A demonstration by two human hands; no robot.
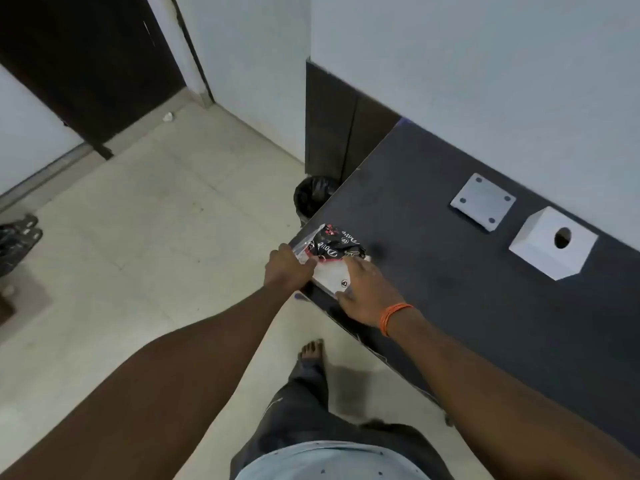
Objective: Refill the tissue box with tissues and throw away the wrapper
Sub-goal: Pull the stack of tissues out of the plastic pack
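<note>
**A:** Where is the tissue pack, and which way does it lie?

**B:** The pack (332, 259) lies flat at the left end of the dark table (467, 306), right on the near edge. Its long axis runs along the table's short left edge, from the near corner toward the far one. The far half is black with red and white print; the near half shows white.

**A:** What are the hands doing?

**B:** The left hand (285, 268) comes in from off the table's left edge, fingers curled shut, pinching the clear wrapper (304, 247) at the pack's left side. The right hand (367, 296) lies on the pack's near right part, fingers spread and pressed flat. An orange band (394, 317) circles that wrist.

**A:** And the tissue box?

**B:** The white box (554, 242) stands well apart to the right, close to the table's far edge by the wall, its round hole facing up. A grey square plate (483, 200) lies just beside it to the left.

**A:** Anything hidden or unclear?

**B:** The hands cover the pack's near end. A black-lined bin (313, 195) on the floor is half hidden behind the table's far left corner. The print is too blurred to read surely.

**A:** Open room?

**B:** Bare table lies between the pack and the box. Pale floor (156, 237) spreads wide to the left.
</note>
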